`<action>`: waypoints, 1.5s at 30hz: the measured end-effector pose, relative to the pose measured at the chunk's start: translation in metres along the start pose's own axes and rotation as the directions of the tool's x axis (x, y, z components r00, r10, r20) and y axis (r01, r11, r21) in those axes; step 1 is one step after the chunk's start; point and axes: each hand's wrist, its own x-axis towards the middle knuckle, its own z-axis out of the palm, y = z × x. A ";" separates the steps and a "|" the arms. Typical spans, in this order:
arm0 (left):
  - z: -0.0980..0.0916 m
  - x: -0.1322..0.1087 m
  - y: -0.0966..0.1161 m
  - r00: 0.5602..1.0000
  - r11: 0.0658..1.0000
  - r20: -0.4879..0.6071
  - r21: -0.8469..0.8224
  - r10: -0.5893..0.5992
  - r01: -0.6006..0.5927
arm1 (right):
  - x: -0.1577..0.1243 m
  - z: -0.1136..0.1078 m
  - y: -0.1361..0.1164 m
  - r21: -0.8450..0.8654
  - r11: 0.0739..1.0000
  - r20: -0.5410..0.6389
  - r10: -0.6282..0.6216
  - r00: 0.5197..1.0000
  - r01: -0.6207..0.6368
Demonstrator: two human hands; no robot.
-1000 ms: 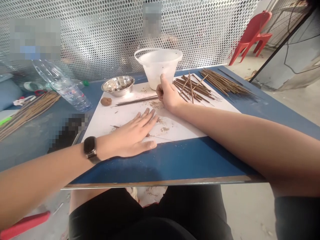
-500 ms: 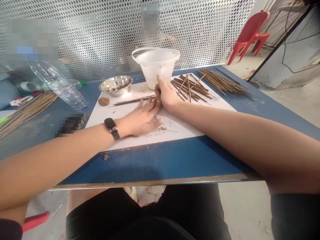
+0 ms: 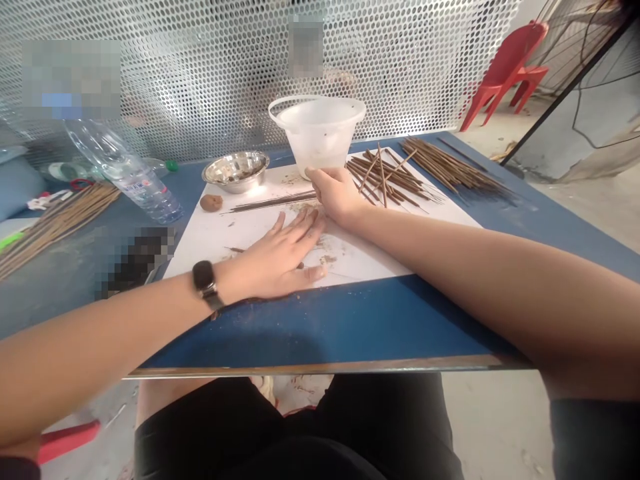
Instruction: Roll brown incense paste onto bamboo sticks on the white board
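Observation:
My left hand (image 3: 277, 257) lies flat, fingers stretched out, palm down on a white sheet (image 3: 210, 233), pressing on a thin brown stick (image 3: 235, 250) whose end shows at its left. Brown crumbs are scattered around it. My right hand (image 3: 335, 190) rests just beyond the left fingertips, fingers curled in a loose fist, beside a small bundle of thin dark sticks (image 3: 273, 201). What it holds, if anything, is hidden. A black watch (image 3: 205, 283) is on my left wrist.
A white plastic bucket (image 3: 320, 130) stands behind my right hand. A steel bowl (image 3: 236, 170) and a brown lump (image 3: 211, 202) lie at the left. Piles of brown sticks (image 3: 390, 175) lie to the right, and a tilted water bottle (image 3: 127, 173) to the left. A perforated metal screen (image 3: 200, 67) backs the blue table (image 3: 300, 327).
My left hand slid back toward me across the sheet, after pushing forward half a second ago. My right hand turned over so its thumb no longer points up.

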 end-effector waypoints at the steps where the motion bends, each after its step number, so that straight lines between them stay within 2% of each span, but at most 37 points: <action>1: -0.002 0.012 -0.004 1.000 1.000 -0.015 0.004 -0.005 0.005 | 0.000 0.000 0.000 0.003 1.000 -0.001 -0.005 1.000 0.005; 4: -0.005 0.037 -0.011 0.997 1.000 -0.073 0.011 0.018 -0.017 | -0.001 0.001 -0.002 0.013 1.000 -0.021 0.014 1.000 -0.014; 7: -0.004 0.037 -0.010 0.997 1.000 -0.077 0.015 0.015 -0.014 | -0.001 0.001 -0.003 -0.001 0.999 -0.055 0.033 0.998 -0.033; 14: 0.000 -0.032 0.015 0.997 0.999 0.062 -0.026 0.036 -0.034 | 0.000 0.001 0.001 -0.036 0.999 -0.042 -0.005 0.999 0.003; 16: 0.001 -0.041 0.018 0.997 0.999 0.068 -0.021 0.033 -0.032 | -0.001 0.001 0.000 -0.043 0.999 -0.036 -0.009 0.999 0.008; 19: 0.000 -0.030 0.016 0.998 0.999 0.053 -0.012 0.031 -0.030 | -0.002 0.001 -0.003 -0.053 0.998 -0.036 -0.022 0.999 0.020; 24: -0.005 0.024 0.002 0.999 0.999 -0.004 -0.016 0.035 -0.035 | 0.002 0.000 0.001 -0.041 0.999 -0.076 0.011 0.997 -0.014; 27: -0.006 0.043 -0.002 0.998 0.998 -0.052 -0.032 0.045 -0.047 | 0.006 0.000 0.004 -0.026 0.999 -0.116 0.031 0.993 -0.034; 30: -0.004 0.037 0.003 0.998 0.999 -0.060 -0.035 0.035 -0.037 | 0.007 0.000 0.004 -0.036 0.999 -0.124 0.022 0.992 -0.027; 36: 0.002 -0.021 0.024 0.997 0.998 0.042 -0.018 0.060 -0.060 | 0.004 0.001 0.002 -0.070 0.998 -0.079 -0.007 0.997 0.001; 38: 0.002 -0.034 0.029 0.996 0.998 0.056 -0.011 0.068 -0.067 | 0.003 0.001 0.002 -0.080 0.997 -0.072 -0.010 0.997 0.005; 41: 0.003 -0.032 0.031 0.996 0.999 0.078 -0.008 0.051 -0.051 | 0.003 0.001 0.002 -0.076 0.997 -0.063 -0.017 0.998 0.012; 43: 0.003 -0.019 0.030 0.997 1.000 0.072 -0.008 0.028 -0.028 | 0.002 0.001 0.000 -0.068 0.998 -0.064 -0.017 0.998 0.013; 45: 0.000 -0.001 0.026 1.000 1.000 0.009 -0.013 0.005 -0.005 | 0.001 0.000 -0.002 -0.059 0.998 -0.069 0.000 0.998 -0.004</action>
